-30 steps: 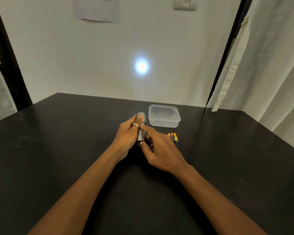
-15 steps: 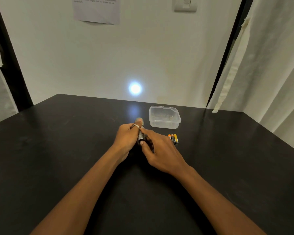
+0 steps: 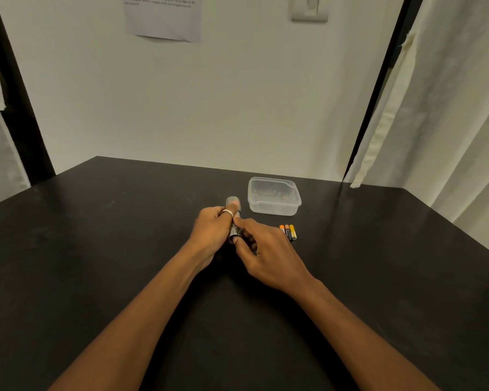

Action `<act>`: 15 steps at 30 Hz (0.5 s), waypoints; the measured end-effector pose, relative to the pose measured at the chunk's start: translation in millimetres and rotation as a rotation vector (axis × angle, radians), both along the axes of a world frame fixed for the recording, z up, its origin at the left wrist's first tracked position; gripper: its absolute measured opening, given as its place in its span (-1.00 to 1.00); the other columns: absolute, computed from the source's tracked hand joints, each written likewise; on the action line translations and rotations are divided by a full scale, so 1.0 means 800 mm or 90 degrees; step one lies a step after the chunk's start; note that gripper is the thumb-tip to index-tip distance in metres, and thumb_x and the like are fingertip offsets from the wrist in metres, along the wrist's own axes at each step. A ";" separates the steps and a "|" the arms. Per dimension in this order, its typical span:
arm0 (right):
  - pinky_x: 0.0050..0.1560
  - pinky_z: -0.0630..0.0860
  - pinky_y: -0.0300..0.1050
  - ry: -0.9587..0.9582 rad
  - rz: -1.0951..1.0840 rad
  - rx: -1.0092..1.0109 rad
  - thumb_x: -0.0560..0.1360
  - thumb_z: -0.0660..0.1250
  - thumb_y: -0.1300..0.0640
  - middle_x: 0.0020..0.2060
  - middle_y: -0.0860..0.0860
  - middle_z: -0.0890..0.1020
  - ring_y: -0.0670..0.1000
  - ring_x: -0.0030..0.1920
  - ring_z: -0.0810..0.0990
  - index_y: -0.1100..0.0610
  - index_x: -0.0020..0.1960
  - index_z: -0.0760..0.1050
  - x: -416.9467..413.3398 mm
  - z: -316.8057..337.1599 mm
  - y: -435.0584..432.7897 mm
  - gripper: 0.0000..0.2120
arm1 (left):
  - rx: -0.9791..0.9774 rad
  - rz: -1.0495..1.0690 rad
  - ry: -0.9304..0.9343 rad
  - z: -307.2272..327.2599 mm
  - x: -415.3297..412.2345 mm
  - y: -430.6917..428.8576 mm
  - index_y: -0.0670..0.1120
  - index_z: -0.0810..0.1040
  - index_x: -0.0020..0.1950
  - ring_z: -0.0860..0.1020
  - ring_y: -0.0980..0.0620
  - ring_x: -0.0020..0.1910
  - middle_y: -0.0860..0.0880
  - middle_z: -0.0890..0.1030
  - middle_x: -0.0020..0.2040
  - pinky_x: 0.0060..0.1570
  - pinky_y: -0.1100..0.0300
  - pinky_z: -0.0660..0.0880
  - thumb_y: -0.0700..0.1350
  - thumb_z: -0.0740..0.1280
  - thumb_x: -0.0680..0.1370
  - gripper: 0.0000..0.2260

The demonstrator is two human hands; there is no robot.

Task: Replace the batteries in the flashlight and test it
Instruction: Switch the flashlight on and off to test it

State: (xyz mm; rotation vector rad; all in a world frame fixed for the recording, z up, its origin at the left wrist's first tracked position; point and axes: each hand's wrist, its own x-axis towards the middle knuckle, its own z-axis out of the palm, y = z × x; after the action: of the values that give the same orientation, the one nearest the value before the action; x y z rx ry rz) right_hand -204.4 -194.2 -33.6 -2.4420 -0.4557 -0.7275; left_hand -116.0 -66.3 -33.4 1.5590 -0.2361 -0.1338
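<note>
Flashlight, small silver metal cylinder, held low over the black tabletop, a little left of centre, with the lens end pointing away toward the pale wall. Wrapped by the left hand, with fingers curled round the barrel, a silver ring on one of them, and a fingertip laid up near the head. Pinched at the rear by the right hand, forefinger on the barrel and thumb against the tail end; cannot tell whether pressing a switch or turning a cap. No spot of light seen on the wall. Probably at the testing step, with the cells already swapped. Just beside the right hand, three small cylindrical batteries with orange and yellow ends, lying side by side on the table. Behind them, toward the far edge, a clear rectangular plastic container, contents too dim to name. Likely trouble from here: could slip and drop onto the table if either grip loosens during a thumb press; could stay dark with a loose tail cap or cells seated the wrong way round; could send the loose batteries rolling with a careless sweep of the right hand, and so mix spent with fresh.
</note>
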 end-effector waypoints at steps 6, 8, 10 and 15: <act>-0.10 0.60 -0.01 0.032 -0.006 0.006 0.61 0.31 0.04 -0.06 -0.08 0.64 -0.06 -0.13 0.61 0.06 0.50 0.37 -0.001 0.001 -0.001 -0.52 | -0.028 0.000 0.003 -0.001 0.000 0.001 -0.13 0.68 -0.19 0.66 -0.13 -0.18 -0.23 0.72 -0.15 0.05 -0.16 0.61 0.23 0.35 0.57 -0.57; -0.10 0.61 -0.01 0.053 -0.008 0.015 0.60 0.30 0.03 -0.06 -0.11 0.63 -0.05 -0.13 0.62 0.03 0.54 0.31 -0.002 0.002 -0.001 -0.48 | -0.041 0.003 0.005 0.000 -0.002 0.000 -0.16 0.69 -0.12 0.67 -0.11 -0.16 -0.25 0.72 -0.11 0.08 -0.15 0.61 0.22 0.35 0.58 -0.57; -0.06 0.63 0.00 0.067 -0.012 0.020 0.60 0.30 0.02 -0.03 -0.10 0.64 -0.04 -0.10 0.64 0.01 0.56 0.27 -0.002 0.002 0.000 -0.45 | -0.050 0.006 0.007 0.002 -0.004 -0.001 -0.15 0.68 -0.12 0.67 -0.09 -0.17 -0.23 0.72 -0.13 0.08 -0.13 0.61 0.19 0.35 0.60 -0.59; -0.08 0.64 0.01 0.065 -0.006 0.018 0.60 0.30 0.03 -0.04 -0.07 0.66 -0.02 -0.10 0.66 0.02 0.55 0.27 -0.004 0.005 0.000 -0.46 | -0.054 0.008 0.013 0.004 -0.005 -0.002 -0.12 0.68 -0.16 0.66 -0.09 -0.18 -0.16 0.72 -0.20 0.07 -0.12 0.62 0.14 0.33 0.63 -0.63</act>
State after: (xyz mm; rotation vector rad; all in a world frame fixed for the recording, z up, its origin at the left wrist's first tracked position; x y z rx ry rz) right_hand -207.4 -194.0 -29.9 -2.4425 -0.3925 -0.6062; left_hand -120.0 -67.5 -30.2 1.4732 -0.2129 -0.1289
